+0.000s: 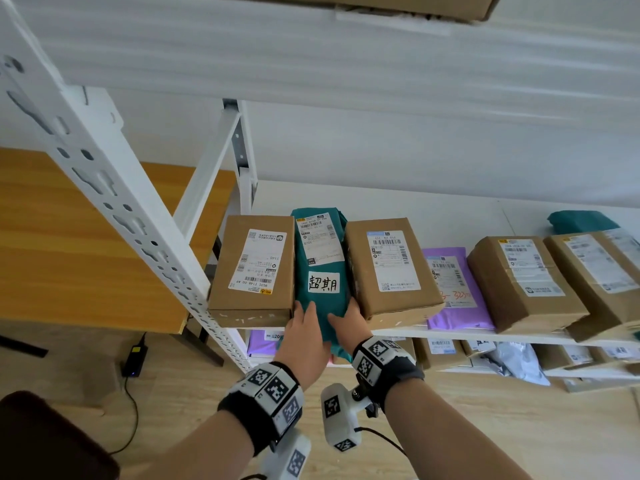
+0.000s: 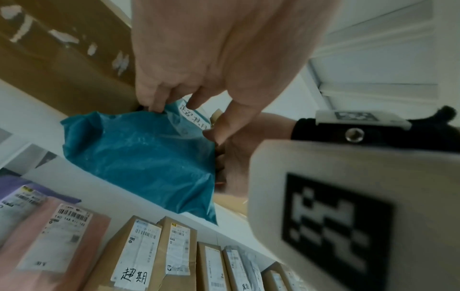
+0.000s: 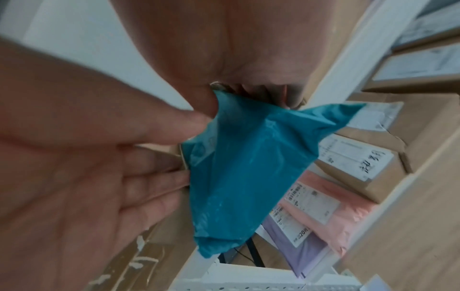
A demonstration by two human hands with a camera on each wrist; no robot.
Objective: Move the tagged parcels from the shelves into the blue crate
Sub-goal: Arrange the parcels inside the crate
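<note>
A teal plastic parcel [image 1: 320, 271] with a handwritten white tag lies on the white shelf [image 1: 450, 336], squeezed between two cardboard boxes. Its near end sticks out past the shelf edge. My left hand [image 1: 304, 327] grips that end from the left and my right hand [image 1: 349, 320] from the right. In the left wrist view the fingertips [image 2: 154, 106] pinch the top edge of the teal parcel [image 2: 139, 157]. In the right wrist view my right hand [image 3: 191, 145] holds the teal parcel [image 3: 244, 167], thumb above and fingers beneath. The blue crate is not in view.
Tight against the parcel stand a cardboard box on the left [image 1: 252, 268] and another on the right [image 1: 389, 268]. Further right lie a purple mailer [image 1: 453, 289] and more boxes. The lower shelf holds several parcels, one box [image 2: 134, 256] with the same tag. A white upright [image 1: 104, 188] and a wooden table [image 1: 86, 244] stand left.
</note>
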